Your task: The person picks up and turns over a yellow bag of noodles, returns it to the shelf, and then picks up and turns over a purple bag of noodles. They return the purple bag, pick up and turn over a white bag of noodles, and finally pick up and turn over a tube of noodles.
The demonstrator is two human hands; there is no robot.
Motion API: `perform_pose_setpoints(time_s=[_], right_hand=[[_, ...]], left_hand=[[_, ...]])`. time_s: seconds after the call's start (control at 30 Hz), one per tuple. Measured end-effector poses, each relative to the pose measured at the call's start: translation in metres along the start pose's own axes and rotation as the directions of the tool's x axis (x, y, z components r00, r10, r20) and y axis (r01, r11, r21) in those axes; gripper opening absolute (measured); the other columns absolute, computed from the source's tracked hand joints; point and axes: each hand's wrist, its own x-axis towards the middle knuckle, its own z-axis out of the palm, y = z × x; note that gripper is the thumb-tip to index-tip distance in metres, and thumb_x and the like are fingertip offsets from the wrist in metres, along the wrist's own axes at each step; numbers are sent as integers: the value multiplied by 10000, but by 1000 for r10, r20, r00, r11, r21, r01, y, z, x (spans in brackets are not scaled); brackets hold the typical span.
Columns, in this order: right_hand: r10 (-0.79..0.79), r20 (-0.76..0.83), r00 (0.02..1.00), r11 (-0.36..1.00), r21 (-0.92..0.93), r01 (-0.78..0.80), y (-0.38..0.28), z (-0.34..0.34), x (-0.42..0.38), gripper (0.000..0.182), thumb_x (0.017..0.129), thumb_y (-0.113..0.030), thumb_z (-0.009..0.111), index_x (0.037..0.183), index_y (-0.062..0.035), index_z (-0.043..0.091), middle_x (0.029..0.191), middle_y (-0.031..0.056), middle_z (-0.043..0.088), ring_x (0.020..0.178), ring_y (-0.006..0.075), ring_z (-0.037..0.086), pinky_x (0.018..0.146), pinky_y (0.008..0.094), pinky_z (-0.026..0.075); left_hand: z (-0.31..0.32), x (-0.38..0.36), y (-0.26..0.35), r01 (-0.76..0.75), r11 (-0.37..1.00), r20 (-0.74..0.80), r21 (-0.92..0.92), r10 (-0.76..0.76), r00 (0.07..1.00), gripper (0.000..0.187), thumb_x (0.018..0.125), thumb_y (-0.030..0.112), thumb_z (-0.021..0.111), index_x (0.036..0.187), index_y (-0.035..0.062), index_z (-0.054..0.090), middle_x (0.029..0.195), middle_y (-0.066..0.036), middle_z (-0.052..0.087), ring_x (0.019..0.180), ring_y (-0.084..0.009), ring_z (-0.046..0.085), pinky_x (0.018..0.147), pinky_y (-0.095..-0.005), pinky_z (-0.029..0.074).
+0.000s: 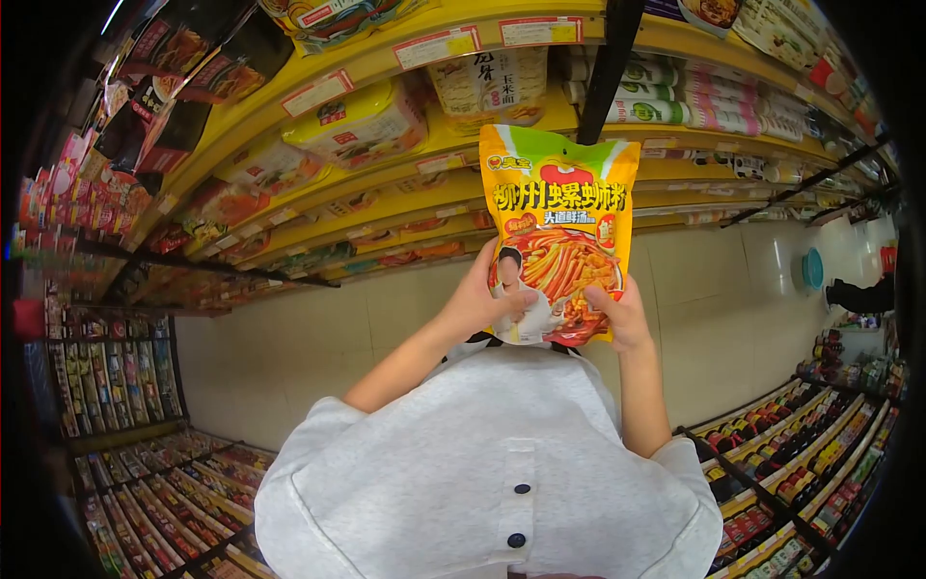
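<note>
Between both hands I hold a bag of instant rice noodles (559, 227), yellow and green with red noodles pictured on its front and large Chinese lettering. The front faces up towards me, and the bag is upright. My left hand (490, 294) grips its lower left side, thumb across the front. On the lower right edge is my right hand (622, 314), its thumb also pressed on the front. The fingers behind the bag are hidden. Beyond the bag's top edge stands a shelf (453, 125) of packaged noodles.
Yellow shelves with price tags (437, 46) curve across the front, holding noodle packs (357, 125) and wrapped rolls of dry noodles (646, 101). A black shelf post (610, 72) rises near the bag. More stocked shelves (801, 454) stand behind me. A teal basin (813, 268) is on the tiled floor (714, 289).
</note>
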Motion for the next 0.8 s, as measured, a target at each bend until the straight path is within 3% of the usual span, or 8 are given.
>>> perform_pose_setpoints(time_s=[0.17,0.23,0.37,0.43,0.47,0.6,0.8], right_hand=[[-33,-4,999,999,-8,33,0,1,-2,575,788,-97,710,1279,6,430,1196,100,584,1069,168,580,926,321,470],[-25,45,999,999,41,23,2,-5,-4,613,781,-90,700,1307,9,402,1234,110,559,1110,177,559,949,335,457],[-30,61,998,994,110,23,0,-8,-12,642,773,-87,692,1327,11,380,1257,116,541,1135,190,546,964,354,451],[11,87,996,979,201,-28,0,-3,-17,691,755,-77,705,1345,7,356,1275,118,526,1154,205,536,979,373,443],[23,81,996,979,202,-39,2,-3,-17,691,755,-77,705,1345,7,356,1275,118,526,1154,205,536,979,373,443],[78,129,989,992,85,-89,4,-9,-17,768,707,-70,759,1352,0,346,1279,111,523,1161,204,531,981,375,445],[200,144,969,980,-27,-198,4,-17,-11,839,647,-79,820,1341,0,355,1256,97,539,1136,194,546,965,365,458]], left_hand=[[-3,-2,-10,39,999,-22,-16,-39,999,810,769,105,757,1411,25,270,1138,-56,537,949,-119,548,876,-287,453],[-3,0,-15,-3,990,-14,-142,1,1000,763,794,81,728,1407,30,276,1130,-55,539,955,-120,554,852,-287,467],[-1,0,-16,9,977,-4,-214,-10,1000,708,818,63,698,1397,42,292,1118,-43,539,932,-101,560,772,-253,490],[-3,0,-18,-33,980,-12,-195,31,999,728,823,108,708,1414,28,289,1233,-69,502,1106,-145,491,956,-294,405],[-3,-1,-20,-21,980,-13,-199,19,1000,728,823,108,708,1414,28,289,1233,-69,502,1106,-145,491,956,-294,405],[3,-8,-20,77,958,-39,-277,-92,995,684,842,134,696,1399,22,315,1273,-76,492,1158,-148,470,979,-314,399],[15,-21,-28,38,971,-201,-236,-87,976,563,886,146,647,1354,47,351,1219,-52,524,1094,-119,522,925,-295,446]])
